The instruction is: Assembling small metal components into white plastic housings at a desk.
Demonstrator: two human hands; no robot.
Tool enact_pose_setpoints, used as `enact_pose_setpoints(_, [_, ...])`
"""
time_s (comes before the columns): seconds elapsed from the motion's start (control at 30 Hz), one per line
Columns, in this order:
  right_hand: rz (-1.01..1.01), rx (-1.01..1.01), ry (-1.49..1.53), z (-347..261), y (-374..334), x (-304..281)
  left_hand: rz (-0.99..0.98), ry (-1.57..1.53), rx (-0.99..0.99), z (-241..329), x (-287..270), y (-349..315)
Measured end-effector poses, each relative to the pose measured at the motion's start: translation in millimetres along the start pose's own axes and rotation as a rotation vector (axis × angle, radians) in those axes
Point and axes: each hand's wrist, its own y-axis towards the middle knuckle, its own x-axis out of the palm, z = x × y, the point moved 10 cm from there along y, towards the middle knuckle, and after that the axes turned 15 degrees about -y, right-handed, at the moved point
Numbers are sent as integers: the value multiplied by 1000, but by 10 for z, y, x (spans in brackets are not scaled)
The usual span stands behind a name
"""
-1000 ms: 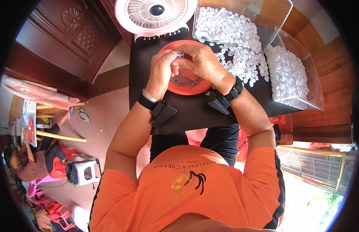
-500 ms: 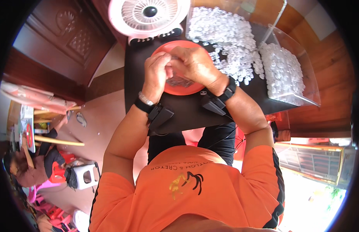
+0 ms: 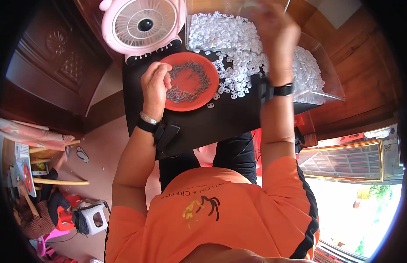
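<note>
My left hand [image 3: 155, 85] is closed, fingers curled together, over the left rim of a round red plate [image 3: 189, 107]. Whatever it may hold is hidden. Thin grey metal pins [image 3: 184, 94], like small screws or nails, lie in a ring on the plate. My right hand [image 3: 275, 35] is raised over the gap between two clear bins, smeared by motion, so its fingers cannot be made out. Below and left of it, small white plastic pieces with holes [image 3: 238, 72] are spread on the black tabletop.
A clear bin [image 3: 187, 33] heaped with white pieces stands at the back, another clear bin [image 3: 332, 94] at the right. A pink fan [image 3: 144, 26] occupies the back left. Another person [image 3: 41, 223] sits at the far left, near a white stool [image 3: 96, 219].
My right hand has left my left hand over the plate and swung up and right toward the bins. My left hand stays at the plate's left side. The whole view has shifted slightly.
</note>
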Motion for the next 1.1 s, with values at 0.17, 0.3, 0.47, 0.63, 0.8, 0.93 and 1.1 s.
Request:
enact_pose_setpoints(0.17, [196,-127,-582,420,241,-503,7,15,-29,-44,67,34])
enact_pose_setpoints(0.3, [-163,30,-118,337,-42,7,-24,20,-29,-122,60,64])
enact_pose_setpoints(0.47, [-1073,-212,197,-93,-1011,1263,-25,66,-21,-101,38,35])
enact_pose_setpoints(0.63, [-981,-247,11,-19,-1382,1514,-19,60,-75,-161,79,29])
enact_pose_setpoints(0.8, [-987,-210,3,3,-1448,1606,-58,70,-69,-162,113,13])
enact_pose_setpoints(0.93, [-1016,-109,92,95,-1425,1588,-55,80,-79,-158,104,16])
enact_pose_setpoints(1.1, [-995,116,306,214,-1361,1581,-72,119,-87,-172,125,24])
